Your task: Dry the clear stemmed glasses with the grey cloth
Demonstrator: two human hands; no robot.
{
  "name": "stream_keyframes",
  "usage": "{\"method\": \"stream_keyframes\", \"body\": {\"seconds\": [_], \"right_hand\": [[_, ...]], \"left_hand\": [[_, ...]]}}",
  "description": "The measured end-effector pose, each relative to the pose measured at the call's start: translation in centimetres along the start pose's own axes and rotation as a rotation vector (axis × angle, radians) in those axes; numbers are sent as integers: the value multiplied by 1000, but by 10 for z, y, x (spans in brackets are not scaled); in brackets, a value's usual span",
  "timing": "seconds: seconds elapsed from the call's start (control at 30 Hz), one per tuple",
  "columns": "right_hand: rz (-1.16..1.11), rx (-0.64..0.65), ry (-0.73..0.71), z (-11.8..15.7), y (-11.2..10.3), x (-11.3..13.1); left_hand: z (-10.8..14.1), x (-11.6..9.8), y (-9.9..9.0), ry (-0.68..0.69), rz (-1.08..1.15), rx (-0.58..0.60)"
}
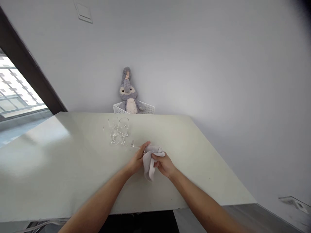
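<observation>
Over the table's near half, my left hand is closed round a clear stemmed glass, which lies on its side in the air with its foot pointing left. My right hand pinches a pale grey-white cloth against the bowl end of that glass. The cloth covers part of the bowl and hangs down between my hands. Several clear stemmed glasses stand upright in a group on the table, beyond and left of my left hand.
A pale green-white table spreads under my hands. At its far edge a grey plush toy sits in a white perforated basket against the wall. A window with railings is at the far left.
</observation>
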State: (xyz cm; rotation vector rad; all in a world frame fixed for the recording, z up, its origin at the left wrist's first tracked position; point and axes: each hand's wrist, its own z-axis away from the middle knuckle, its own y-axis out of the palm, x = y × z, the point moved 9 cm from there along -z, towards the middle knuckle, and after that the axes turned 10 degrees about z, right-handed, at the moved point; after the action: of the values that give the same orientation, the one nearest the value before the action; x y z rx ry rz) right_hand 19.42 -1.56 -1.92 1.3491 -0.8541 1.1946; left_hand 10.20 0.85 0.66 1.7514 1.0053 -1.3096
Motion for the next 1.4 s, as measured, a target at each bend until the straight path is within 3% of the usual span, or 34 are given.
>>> {"method": "stream_keyframes", "body": {"seconds": [0.1,0.2,0.3,0.4,0.53,0.67,0.73,0.83,0.97,1.1,1.2,1.3,1.4], "right_hand": [[-158,16,20,-1,-1,2],[74,30,-30,3,3,2],[377,-63,-124,8,2,4],[481,-124,-175,9,-2,7],[287,-112,-1,0,-14,3],[81,-122,86,-6,-28,3],[49,-61,126,-7,-26,-2],[120,47,145,-5,-22,-4],[490,215,-5,3,-17,23],[935,338,-229,16,-11,61],[1203,371,-298,24,-11,81],[1410,273,-345,31,-25,104],[1567,30,-376,42,-48,132]], "left_hand": [[1,-4,10,40,42,94],[-1,2,2,-12,22,59],[-1,9,-5,-102,-64,40],[-1,8,-11,-104,-159,6],[2,-13,-19,90,-480,-133],[9,-42,2,406,-781,-65],[8,-44,9,454,-901,-19],[5,-32,8,401,-1035,61],[3,-10,0,250,-1058,142],[4,2,4,59,-926,241],[6,5,15,-74,-684,347],[7,8,15,-204,-469,359],[1,11,-5,-268,-380,196]]}}
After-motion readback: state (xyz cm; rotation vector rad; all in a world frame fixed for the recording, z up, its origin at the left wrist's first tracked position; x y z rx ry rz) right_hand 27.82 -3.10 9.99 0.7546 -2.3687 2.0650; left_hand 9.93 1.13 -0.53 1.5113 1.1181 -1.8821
